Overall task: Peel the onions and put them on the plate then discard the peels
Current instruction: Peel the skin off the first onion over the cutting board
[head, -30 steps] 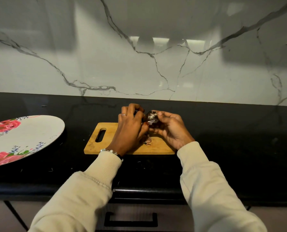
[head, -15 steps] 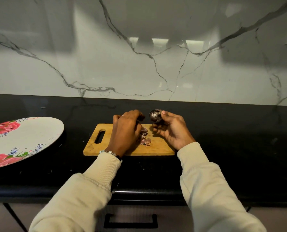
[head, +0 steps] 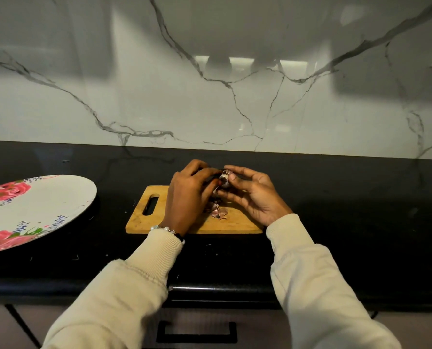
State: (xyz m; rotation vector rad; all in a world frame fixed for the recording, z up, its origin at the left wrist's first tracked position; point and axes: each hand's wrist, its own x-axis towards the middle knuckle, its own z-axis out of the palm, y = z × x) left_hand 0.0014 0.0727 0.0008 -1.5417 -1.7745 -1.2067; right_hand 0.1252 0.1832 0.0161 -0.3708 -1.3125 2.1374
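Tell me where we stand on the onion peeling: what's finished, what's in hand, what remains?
Done: some peels already lie on the cutting board. In hand: the right hand holds the onion above the board while the left hand picks at its skin; patches of skin show on it. Left: the floral plate shows no onion in the visible part, and the peels are not yet discarded.

Both hands met over the far edge of the board, blocking its middle. Peels lay just under them. The dark worktop to the right was open to the wall. On the left, bare worktop lay between the board and the plate.
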